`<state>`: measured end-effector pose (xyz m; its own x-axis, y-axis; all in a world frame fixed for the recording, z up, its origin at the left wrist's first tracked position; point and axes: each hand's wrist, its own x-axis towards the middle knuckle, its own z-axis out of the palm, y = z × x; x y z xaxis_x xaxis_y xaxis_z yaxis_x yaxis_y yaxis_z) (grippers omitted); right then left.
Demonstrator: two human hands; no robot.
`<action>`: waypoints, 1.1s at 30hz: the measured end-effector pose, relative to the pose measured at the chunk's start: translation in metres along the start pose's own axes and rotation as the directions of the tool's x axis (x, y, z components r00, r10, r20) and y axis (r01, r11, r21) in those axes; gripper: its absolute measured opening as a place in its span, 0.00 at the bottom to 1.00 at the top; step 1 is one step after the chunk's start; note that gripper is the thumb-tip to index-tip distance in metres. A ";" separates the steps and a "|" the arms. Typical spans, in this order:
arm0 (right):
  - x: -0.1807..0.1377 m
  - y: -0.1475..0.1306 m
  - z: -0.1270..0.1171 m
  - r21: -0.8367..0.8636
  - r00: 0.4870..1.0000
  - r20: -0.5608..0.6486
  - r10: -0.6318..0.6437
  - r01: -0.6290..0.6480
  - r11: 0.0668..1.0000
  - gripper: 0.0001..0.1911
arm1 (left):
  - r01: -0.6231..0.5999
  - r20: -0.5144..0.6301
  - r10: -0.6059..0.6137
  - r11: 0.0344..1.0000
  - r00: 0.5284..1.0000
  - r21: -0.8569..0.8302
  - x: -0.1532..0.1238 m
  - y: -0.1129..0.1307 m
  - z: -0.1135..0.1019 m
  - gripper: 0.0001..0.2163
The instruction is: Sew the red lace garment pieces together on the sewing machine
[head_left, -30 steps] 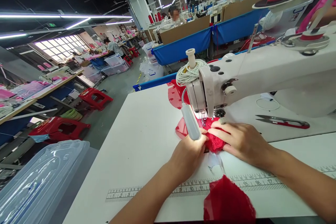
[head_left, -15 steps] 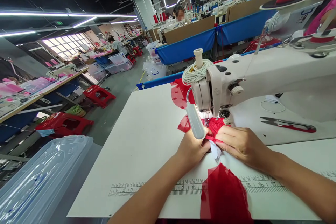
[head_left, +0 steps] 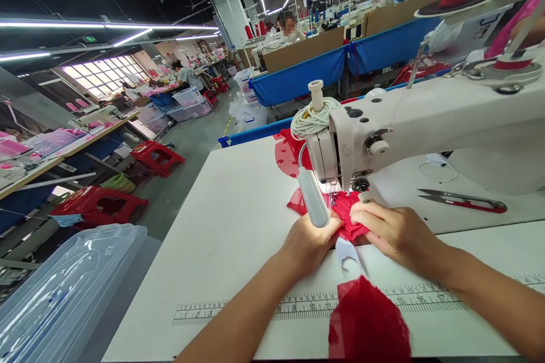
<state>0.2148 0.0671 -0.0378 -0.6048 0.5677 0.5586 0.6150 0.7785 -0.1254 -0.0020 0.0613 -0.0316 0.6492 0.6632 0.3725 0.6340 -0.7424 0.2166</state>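
Red lace fabric (head_left: 349, 216) lies under the needle area of a white sewing machine (head_left: 426, 119). My left hand (head_left: 307, 241) is closed on its left edge, partly covered by a grey lamp (head_left: 314, 197). On the right edge, my right hand (head_left: 389, 232) presses the same fabric with bent fingers. A white strip (head_left: 348, 256) hangs from the fabric toward me, between both hands. Below it, a larger sheer red piece (head_left: 368, 320) drapes over the table's front edge. Another red piece (head_left: 287, 153) lies behind the machine head.
Thread snips (head_left: 464, 200) lie right of my right hand on the white table (head_left: 230, 210), which has a printed ruler (head_left: 238, 306). A clear plastic bin (head_left: 76, 289) and red stools (head_left: 100, 204) stand at the left. Several people sit at machines farther back.
The red fabric and white strip between my hands have shifted; more of the strip shows, curled. My right-hand fingers are more bent. The red piece in front sits slightly lower and to the right.
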 end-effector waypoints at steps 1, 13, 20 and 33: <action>0.001 0.000 -0.001 0.020 1.000 0.013 -0.007 0.006 1.000 0.17 | 0.001 -0.006 -0.001 1.000 1.000 -0.010 0.000 0.000 0.000 0.10; 0.004 -0.005 0.001 0.083 0.994 0.042 -0.096 0.093 0.992 0.16 | 0.002 -0.089 -0.001 1.000 0.996 0.007 0.002 0.001 0.006 0.02; 0.002 -0.001 -0.001 0.049 0.996 0.018 -0.083 0.082 0.995 0.12 | -0.093 -0.110 0.132 0.948 0.985 0.306 -0.001 0.007 0.000 0.12; 0.001 0.005 -0.003 0.007 0.999 0.028 -0.044 0.044 0.999 0.15 | 0.005 0.153 -0.011 0.999 0.988 0.040 -0.003 0.032 -0.028 0.36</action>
<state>0.2189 0.0705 -0.0359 -0.6450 0.5400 0.5407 0.5845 0.8044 -0.1061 0.0051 0.0326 -0.0006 0.6987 0.6783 0.2274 0.6537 -0.7345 0.1822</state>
